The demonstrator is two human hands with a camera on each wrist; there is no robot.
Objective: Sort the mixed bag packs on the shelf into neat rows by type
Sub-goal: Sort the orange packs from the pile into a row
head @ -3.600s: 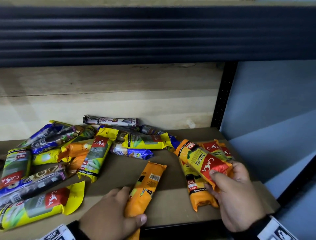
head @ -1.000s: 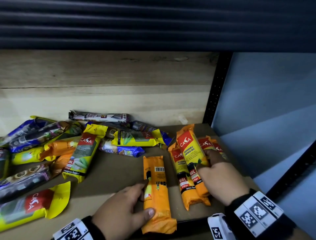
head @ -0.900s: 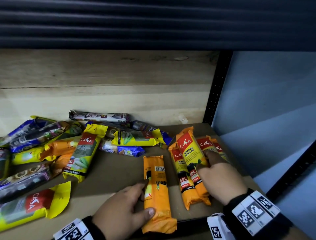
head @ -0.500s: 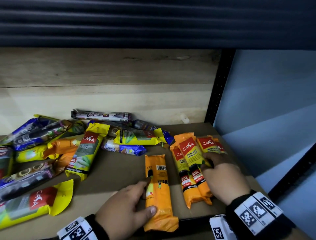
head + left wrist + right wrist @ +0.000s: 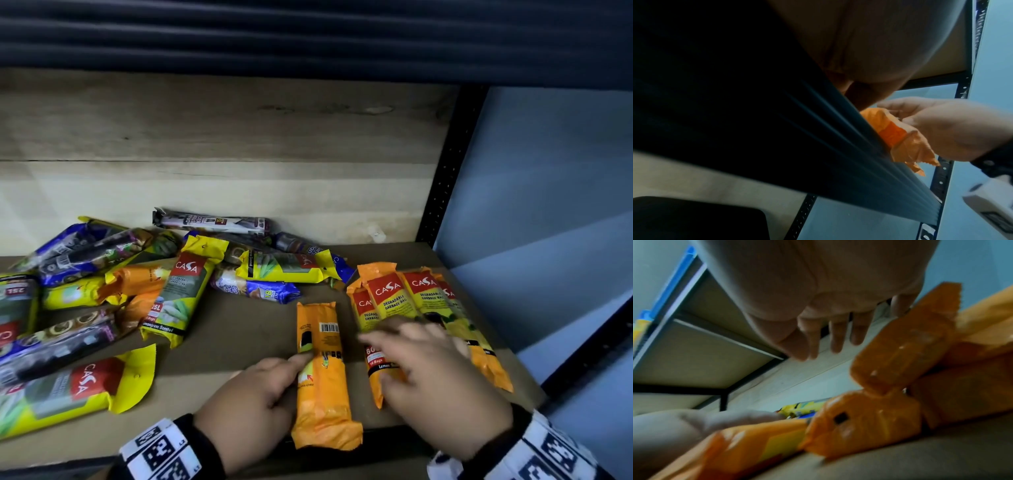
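The right hand has let go since a moment ago. Before, its fingers were curled down on the orange packs at the right end of the shelf. Now the hand is lifted a little and its fingers are spread out flat above those packs. It is blurred, so it is hard to tell if a fingertip touches a pack. The right wrist view shows the fingers straight and apart, with nothing held.

The orange packs now lie side by side in a row, long ends pointing near and far, red labels at the far end. Some still overlap a bit.

The left hand has stayed where it was. Its grip is closed on the face-down orange pack: thumb on the near part, fingers along the left edge. This pack lies just left of the row, with a small gap between, and its near end hangs over the front edge of the shelf.

The mixed pile of yellow, blue and dark packs lies on the left part of the shelf, as before. One yellow pack lies near the front at the left.
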